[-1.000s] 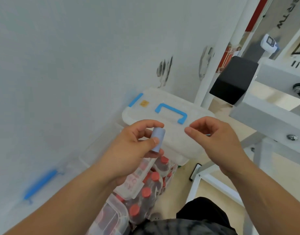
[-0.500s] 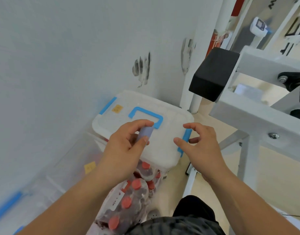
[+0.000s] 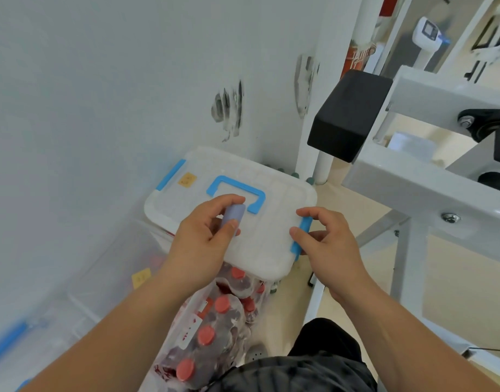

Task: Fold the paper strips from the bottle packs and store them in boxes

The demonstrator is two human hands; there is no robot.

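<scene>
My left hand [image 3: 201,244] pinches a small folded pale-blue paper strip [image 3: 233,217] between thumb and fingers, just above the lid of a translucent white box [image 3: 260,236]. The box has a blue carry handle [image 3: 237,190] on its shut lid and a blue side latch [image 3: 301,236]. My right hand [image 3: 326,244] is at that latch, thumb and forefinger touching it, holding nothing. Below the box lie plastic-wrapped packs of dark bottles with red caps [image 3: 215,323].
A white wall [image 3: 102,94] with dark scuff marks runs along the left. Another clear box with a blue handle [image 3: 5,343] sits at the lower left. A white metal frame [image 3: 412,176] with a black pad [image 3: 347,114] stands close on the right.
Both hands have come down onto the white box. The left hand still carries the folded strip; the right hand has reached the blue side latch and touches it.
</scene>
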